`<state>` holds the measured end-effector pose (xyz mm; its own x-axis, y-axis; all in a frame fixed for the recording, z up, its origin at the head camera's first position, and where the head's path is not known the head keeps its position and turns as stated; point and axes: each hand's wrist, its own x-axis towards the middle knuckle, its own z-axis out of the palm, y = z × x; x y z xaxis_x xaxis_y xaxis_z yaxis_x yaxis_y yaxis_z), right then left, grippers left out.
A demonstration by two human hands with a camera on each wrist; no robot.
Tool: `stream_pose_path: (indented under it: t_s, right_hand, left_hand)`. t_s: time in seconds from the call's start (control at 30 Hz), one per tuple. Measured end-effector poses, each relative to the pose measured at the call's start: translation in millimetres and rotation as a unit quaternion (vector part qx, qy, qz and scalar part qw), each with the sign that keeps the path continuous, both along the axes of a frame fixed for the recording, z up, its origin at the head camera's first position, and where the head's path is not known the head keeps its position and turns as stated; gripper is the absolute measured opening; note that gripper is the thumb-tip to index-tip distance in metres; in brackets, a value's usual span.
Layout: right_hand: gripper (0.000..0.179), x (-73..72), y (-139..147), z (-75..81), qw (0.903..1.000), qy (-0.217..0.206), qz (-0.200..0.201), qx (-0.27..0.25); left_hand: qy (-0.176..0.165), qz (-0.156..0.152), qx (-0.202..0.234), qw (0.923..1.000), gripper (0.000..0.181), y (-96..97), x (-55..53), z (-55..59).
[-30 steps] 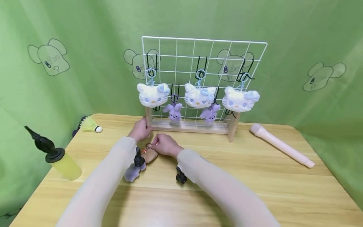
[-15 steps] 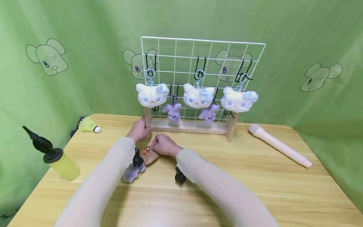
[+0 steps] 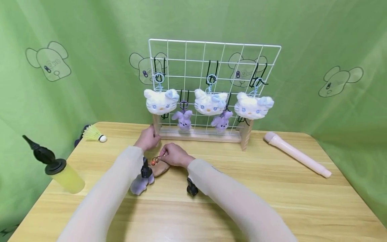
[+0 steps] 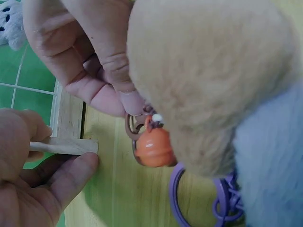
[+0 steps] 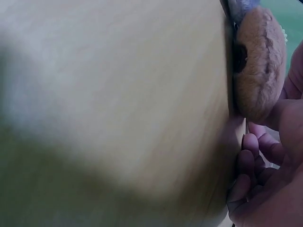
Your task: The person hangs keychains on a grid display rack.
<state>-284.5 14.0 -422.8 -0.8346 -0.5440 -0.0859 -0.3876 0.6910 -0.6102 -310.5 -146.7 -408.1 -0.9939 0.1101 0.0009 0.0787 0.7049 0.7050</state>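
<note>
My left hand (image 3: 148,137) grips the wooden upright at the left end of the rack; in the left wrist view its thumb and fingers pinch the end of the wooden piece (image 4: 78,145). Just to its right, my right hand (image 3: 175,154) pinches the brown ring (image 4: 130,125) of a brown plush keychain (image 3: 159,168). An orange bell (image 4: 155,147) hangs by that ring. The brown plush lies on the table, also seen in the right wrist view. A purple plush keychain (image 3: 139,185) with a purple ring (image 4: 175,194) lies beside it, partly hidden by my left wrist camera.
The white grid rack (image 3: 223,43) carries several white cat plush keychains (image 3: 161,102) and two purple bunny keychains (image 3: 183,120) on black hooks. A yellow hand pump (image 3: 68,178) and a shuttlecock (image 3: 95,133) are at left. A pink microphone-like stick (image 3: 297,154) lies at right.
My right fingers have shifted at the ring, and the orange bell shows more clearly beside them. My left hand keeps its grip on the rack. The head view has drifted slightly.
</note>
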Motion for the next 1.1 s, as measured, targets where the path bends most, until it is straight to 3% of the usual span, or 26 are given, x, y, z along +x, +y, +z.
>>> stream_pose_path:
  t_s: [0.2,0.3,0.4,0.5,0.6,0.77,0.97,1.1]
  right_hand:
    - [0.010,-2.3,1.3,0.1,0.9995,0.006,0.029,0.009]
    - [0.011,-6.0,4.2,-4.5,0.9992,0.006,0.039,-0.007]
    - [0.011,-7.5,11.0,-5.7,0.9978,-0.024,0.035,-0.052]
    - [0.009,-6.9,21.6,-3.9,0.9907,-0.070,0.026,-0.114]
    - [0.009,-9.1,31.5,-6.2,0.9777,-0.118,0.015,-0.173]
    - [0.018,-11.9,43.7,-6.9,0.9635,-0.161,0.010,-0.214]
    - [0.019,-8.4,54.2,0.2,0.9704,-0.133,0.027,-0.200]
    - [0.019,-3.5,60.0,7.0,0.9651,-0.138,0.043,-0.219]
  left_hand:
    - [-0.002,0.003,0.004,1.0000,0.047,-2.3,-1.3,-2.0]
    - [0.001,0.002,0.004,1.0000,0.050,-3.8,-2.4,-3.8]
    - [-0.003,0.002,0.010,0.9999,0.053,-3.8,-3.0,-5.3]
    - [-0.009,0.000,0.013,0.9999,0.055,-2.3,-3.4,-6.9]
    - [-0.011,-0.003,0.014,0.9998,0.056,-0.9,-3.6,-8.2]
    - [-0.005,-0.003,0.019,0.9998,0.057,-1.2,-4.1,-7.1]
    - [-0.011,-0.003,0.022,0.9997,0.056,-1.9,-4.2,-5.5]
    - [-0.009,-0.004,0.019,0.9998,0.056,-1.6,-3.9,-5.5]
